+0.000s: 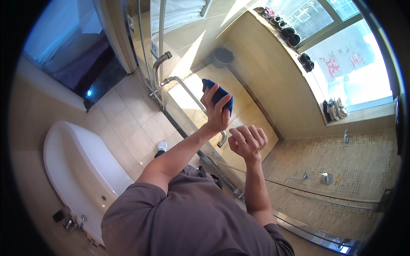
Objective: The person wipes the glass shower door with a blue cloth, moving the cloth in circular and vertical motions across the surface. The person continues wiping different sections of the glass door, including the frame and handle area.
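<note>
My left hand (216,110) is raised in front of me, its fingers spread over a folded dark blue cloth (224,96). A curved metal door handle (189,86) passes behind that hand, on the glass of a shower enclosure. Whether the cloth touches the glass, I cannot tell. To the right of the handle's lower end, my right hand (248,140) is held up with its fingers curled into a fist. Nothing shows in it.
A white bathtub (80,153) stands at the left on the tiled floor (128,128). Behind the glass are a dark round bin or bucket (223,56) and a shower mixer (326,178). Shoes (288,33) and several cloth items (334,109) line the window ledge.
</note>
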`<action>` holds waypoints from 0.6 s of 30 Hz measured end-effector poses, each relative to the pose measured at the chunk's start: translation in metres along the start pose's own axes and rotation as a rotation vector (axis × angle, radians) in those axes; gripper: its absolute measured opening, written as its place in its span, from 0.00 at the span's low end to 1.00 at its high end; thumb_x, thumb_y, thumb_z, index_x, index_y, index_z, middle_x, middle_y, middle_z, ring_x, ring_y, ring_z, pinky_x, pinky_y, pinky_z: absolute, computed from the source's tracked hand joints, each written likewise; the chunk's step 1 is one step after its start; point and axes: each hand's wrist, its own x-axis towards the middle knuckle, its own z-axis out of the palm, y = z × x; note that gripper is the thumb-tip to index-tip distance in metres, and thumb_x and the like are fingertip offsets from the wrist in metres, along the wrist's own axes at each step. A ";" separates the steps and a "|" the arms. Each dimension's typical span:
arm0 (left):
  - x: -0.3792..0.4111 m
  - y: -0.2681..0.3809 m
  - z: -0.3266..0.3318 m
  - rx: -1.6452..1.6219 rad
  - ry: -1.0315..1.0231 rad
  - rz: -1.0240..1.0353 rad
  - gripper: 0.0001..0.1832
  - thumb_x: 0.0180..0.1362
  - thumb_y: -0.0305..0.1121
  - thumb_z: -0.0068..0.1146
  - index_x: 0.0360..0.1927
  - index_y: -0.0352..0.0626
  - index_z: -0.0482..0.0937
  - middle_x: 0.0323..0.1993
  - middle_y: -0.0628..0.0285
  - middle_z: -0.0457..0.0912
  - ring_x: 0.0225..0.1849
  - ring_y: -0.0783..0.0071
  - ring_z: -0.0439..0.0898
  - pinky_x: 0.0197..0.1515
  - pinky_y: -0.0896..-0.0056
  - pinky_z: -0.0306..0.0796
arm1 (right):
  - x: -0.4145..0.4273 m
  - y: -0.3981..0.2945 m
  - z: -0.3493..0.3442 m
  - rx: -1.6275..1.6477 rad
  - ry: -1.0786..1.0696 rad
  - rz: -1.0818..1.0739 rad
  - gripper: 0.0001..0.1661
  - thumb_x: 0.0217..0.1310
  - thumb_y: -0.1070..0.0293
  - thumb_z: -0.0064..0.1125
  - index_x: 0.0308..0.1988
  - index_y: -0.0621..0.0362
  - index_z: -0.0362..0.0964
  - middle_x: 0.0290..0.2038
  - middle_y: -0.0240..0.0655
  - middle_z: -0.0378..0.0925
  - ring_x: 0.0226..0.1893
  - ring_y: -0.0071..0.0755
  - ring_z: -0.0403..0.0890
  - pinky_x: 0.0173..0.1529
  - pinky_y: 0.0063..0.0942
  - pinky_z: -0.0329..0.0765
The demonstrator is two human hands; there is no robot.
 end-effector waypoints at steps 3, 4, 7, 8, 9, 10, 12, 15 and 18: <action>0.076 -0.002 -0.004 -0.032 0.013 0.053 0.22 0.62 0.38 0.40 0.58 0.49 0.73 0.66 0.44 0.60 0.63 0.46 0.56 0.66 0.45 0.47 | -0.002 -0.004 0.009 -0.034 0.039 0.055 0.11 0.36 0.75 0.55 0.24 0.44 0.72 0.18 0.20 0.71 0.16 0.23 0.68 0.26 0.24 0.59; 0.101 -0.004 -0.008 -0.016 0.016 0.081 0.22 0.62 0.38 0.40 0.58 0.49 0.73 0.66 0.45 0.60 0.63 0.46 0.56 0.65 0.46 0.47 | -0.003 -0.005 0.011 -0.061 0.038 0.065 0.11 0.36 0.75 0.55 0.24 0.44 0.72 0.18 0.20 0.71 0.16 0.23 0.68 0.26 0.24 0.59; 0.120 -0.019 -0.010 -0.017 0.024 0.108 0.21 0.63 0.39 0.41 0.58 0.50 0.74 0.67 0.45 0.60 0.63 0.46 0.58 0.64 0.47 0.48 | -0.001 -0.008 0.019 -0.106 0.071 0.103 0.11 0.36 0.75 0.54 0.24 0.43 0.73 0.17 0.19 0.72 0.16 0.23 0.68 0.28 0.24 0.58; 0.107 -0.022 -0.010 -0.044 0.025 0.091 0.21 0.64 0.39 0.41 0.58 0.50 0.74 0.67 0.45 0.60 0.63 0.46 0.58 0.64 0.47 0.48 | 0.000 -0.010 0.022 -0.114 0.090 0.114 0.11 0.36 0.75 0.54 0.24 0.42 0.73 0.17 0.19 0.72 0.16 0.23 0.68 0.28 0.24 0.58; 0.090 -0.027 -0.009 -0.072 0.029 0.073 0.20 0.64 0.39 0.41 0.58 0.51 0.74 0.67 0.46 0.60 0.63 0.46 0.58 0.64 0.46 0.48 | 0.000 -0.009 0.024 -0.133 0.097 0.119 0.11 0.37 0.75 0.53 0.24 0.42 0.73 0.17 0.19 0.72 0.16 0.23 0.68 0.29 0.25 0.58; 0.063 -0.032 -0.010 -0.041 0.018 0.048 0.20 0.64 0.41 0.43 0.58 0.51 0.74 0.67 0.46 0.60 0.63 0.44 0.58 0.64 0.44 0.48 | 0.001 -0.010 0.025 -0.148 0.107 0.118 0.11 0.37 0.75 0.53 0.24 0.42 0.72 0.17 0.19 0.72 0.17 0.23 0.68 0.29 0.25 0.58; 0.011 -0.041 -0.014 -0.024 -0.037 0.029 0.19 0.65 0.43 0.43 0.56 0.55 0.76 0.66 0.47 0.61 0.64 0.44 0.57 0.64 0.42 0.51 | 0.004 -0.011 0.026 -0.172 0.107 0.118 0.11 0.37 0.75 0.53 0.24 0.42 0.72 0.18 0.19 0.72 0.17 0.23 0.68 0.29 0.25 0.58; 0.022 -0.048 -0.018 0.018 -0.065 0.090 0.18 0.65 0.46 0.41 0.53 0.59 0.79 0.63 0.52 0.64 0.62 0.48 0.58 0.63 0.45 0.55 | 0.004 -0.011 0.026 -0.205 0.092 0.127 0.11 0.39 0.75 0.53 0.23 0.41 0.72 0.18 0.18 0.72 0.17 0.23 0.69 0.29 0.25 0.58; 0.095 -0.058 -0.024 0.029 -0.061 0.109 0.19 0.63 0.44 0.42 0.54 0.60 0.80 0.64 0.54 0.65 0.60 0.51 0.59 0.64 0.50 0.51 | -0.002 -0.012 0.027 -0.240 0.075 0.136 0.10 0.41 0.74 0.53 0.22 0.41 0.72 0.18 0.18 0.72 0.18 0.22 0.69 0.29 0.26 0.57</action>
